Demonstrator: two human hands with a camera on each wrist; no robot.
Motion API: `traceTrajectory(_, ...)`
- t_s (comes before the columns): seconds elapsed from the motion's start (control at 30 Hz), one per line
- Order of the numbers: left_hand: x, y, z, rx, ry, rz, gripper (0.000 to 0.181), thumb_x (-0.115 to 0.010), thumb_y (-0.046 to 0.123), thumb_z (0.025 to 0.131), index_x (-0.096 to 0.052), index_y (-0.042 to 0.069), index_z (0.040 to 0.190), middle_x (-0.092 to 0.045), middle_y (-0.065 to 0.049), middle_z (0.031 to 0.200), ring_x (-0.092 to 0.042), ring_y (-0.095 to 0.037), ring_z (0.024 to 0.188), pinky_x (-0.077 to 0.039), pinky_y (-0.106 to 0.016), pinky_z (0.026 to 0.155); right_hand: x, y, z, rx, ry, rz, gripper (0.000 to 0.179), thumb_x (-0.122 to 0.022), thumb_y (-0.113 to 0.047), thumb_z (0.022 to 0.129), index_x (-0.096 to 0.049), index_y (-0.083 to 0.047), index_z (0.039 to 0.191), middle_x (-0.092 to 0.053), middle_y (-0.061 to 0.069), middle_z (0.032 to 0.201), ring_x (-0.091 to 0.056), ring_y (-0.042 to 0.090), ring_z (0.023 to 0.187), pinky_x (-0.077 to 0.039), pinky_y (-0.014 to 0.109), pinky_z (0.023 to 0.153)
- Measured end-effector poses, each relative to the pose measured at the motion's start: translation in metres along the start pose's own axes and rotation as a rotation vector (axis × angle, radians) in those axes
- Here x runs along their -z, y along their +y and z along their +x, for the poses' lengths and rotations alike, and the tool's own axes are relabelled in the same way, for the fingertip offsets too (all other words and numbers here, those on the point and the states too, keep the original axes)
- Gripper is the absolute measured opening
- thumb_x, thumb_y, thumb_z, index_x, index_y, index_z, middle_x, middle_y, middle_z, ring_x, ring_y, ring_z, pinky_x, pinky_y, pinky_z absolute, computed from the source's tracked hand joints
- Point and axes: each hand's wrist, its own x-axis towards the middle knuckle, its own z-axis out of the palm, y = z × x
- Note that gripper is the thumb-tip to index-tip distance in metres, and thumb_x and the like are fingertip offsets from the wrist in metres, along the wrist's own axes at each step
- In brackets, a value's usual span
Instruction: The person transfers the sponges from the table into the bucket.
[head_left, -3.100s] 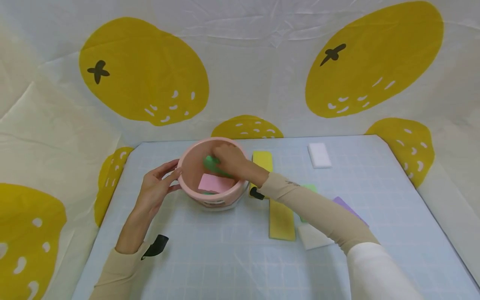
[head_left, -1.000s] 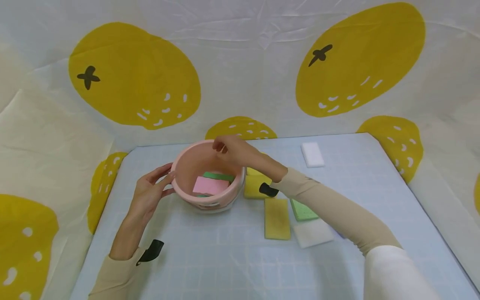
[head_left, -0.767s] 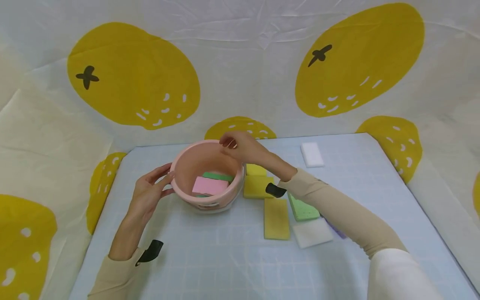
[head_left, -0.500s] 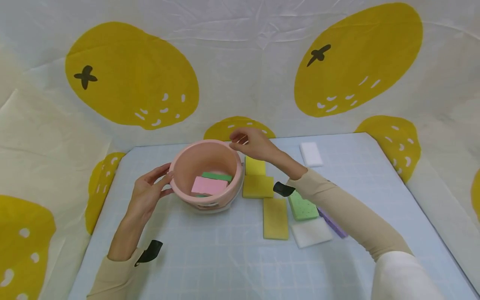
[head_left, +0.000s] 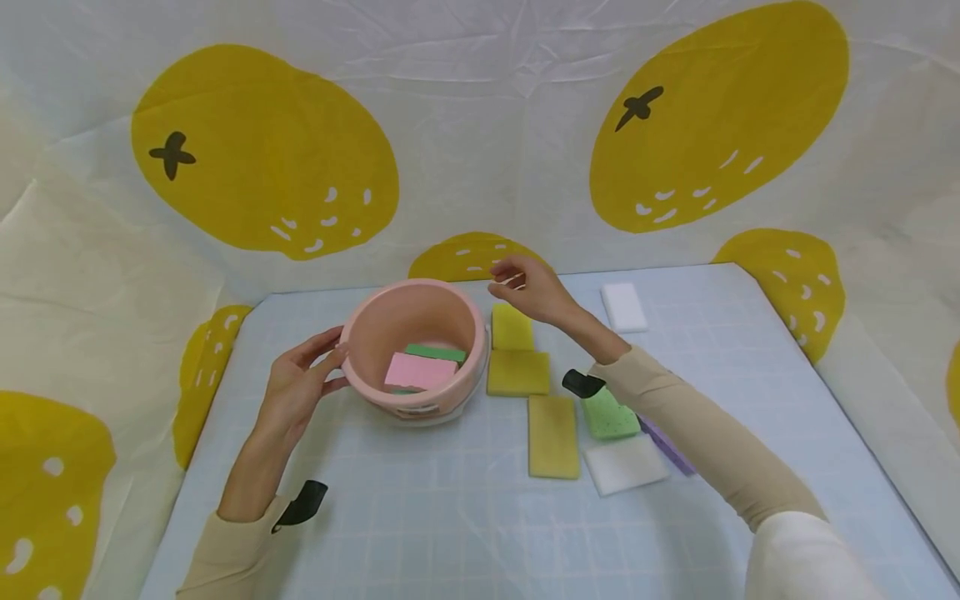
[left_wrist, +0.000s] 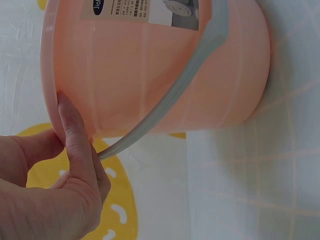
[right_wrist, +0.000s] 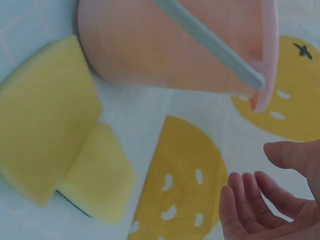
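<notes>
left hand (head_left: 296,387) grips the bucket (head_left: 408,317), right hand (head_left: 534,290) hangs slack beside it

the pink bucket stands upright near the far edge of the table (head_left: 420,517), closer to the far left corner than to the far right one. the left hand grasps its rim from the left, fingers against the outside just under the lip and thumb at the edge. a pale handle (left_wrist: 172,95) hangs down across the bucket's side, and a printed label (left_wrist: 145,11) is stuck to the wall.

inside, a pink sponge (head_left: 422,372) lies in front of a green sponge (head_left: 435,353). a sliver of green shows under the pink one; whether it is another sponge, one cannot tell.

the right hand is in the air to the right of the bucket, apart from the rim, its fingers loosely bent and free. below it, toward the far edge, lies a yellow sponge (head_left: 512,329). a second yellow block (head_left: 517,372) sits just beside the bucket, and a third yellow piece (head_left: 553,437) lies nearer the table's front edge.

to the right of that, a light green sponge (head_left: 610,414), a white sponge (head_left: 627,465) and a purple sponge (head_left: 666,443), partly hidden by the right sleeve (head_left: 705,433), lie close together. a white block (head_left: 624,307) rests well apart, near the far edge toward the far right corner. a pale cloth (head_left: 525,167) with big yellow fruit shapes rises behind the table.
</notes>
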Motion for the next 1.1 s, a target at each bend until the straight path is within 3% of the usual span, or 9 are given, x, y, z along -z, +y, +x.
traceTrajectory(0.27, 0.001, 0.000, -0.001, 0.006, 0.004, -0.008, 0.054, -0.068, 0.028, 0.101, -0.054, 0.012, 0.150, -0.050, -0.010, 0.151, -0.061, -0.015, 0.109, -0.060, -0.026, 0.084, -0.001, 0.028, 0.000, -0.118, 0.043, -0.013, 0.034, -0.068, -0.018, 0.100, -0.063, 0.001, 0.128, -0.066, 0.018, 0.126, -0.064, 0.035, 0.113, -0.055, 0.044, 0.099)
traceTrajectory(0.53, 0.001, -0.001, 0.000, -0.002, 0.007, -0.017, 0.053, -0.069, 0.026, 0.101, -0.054, 0.010, 0.150, -0.051, -0.011, 0.150, -0.062, -0.014, 0.106, -0.061, -0.027, 0.083, -0.001, 0.052, -0.002, -0.183, 0.069, 0.008, 0.036, -0.067, -0.016, 0.101, -0.061, 0.003, 0.131, -0.062, 0.022, 0.132, -0.061, 0.037, 0.118, -0.052, 0.046, 0.102)
traceTrajectory(1.1, -0.001, -0.001, 0.001, 0.012, 0.019, 0.003, 0.053, -0.068, 0.028, 0.101, -0.055, 0.013, 0.150, -0.051, -0.009, 0.151, -0.063, -0.017, 0.107, -0.061, -0.027, 0.083, -0.010, 0.096, 0.001, -0.294, 0.013, -0.027, 0.046, -0.066, -0.021, 0.101, -0.056, 0.006, 0.137, -0.057, 0.024, 0.138, -0.058, 0.040, 0.124, -0.052, 0.049, 0.102)
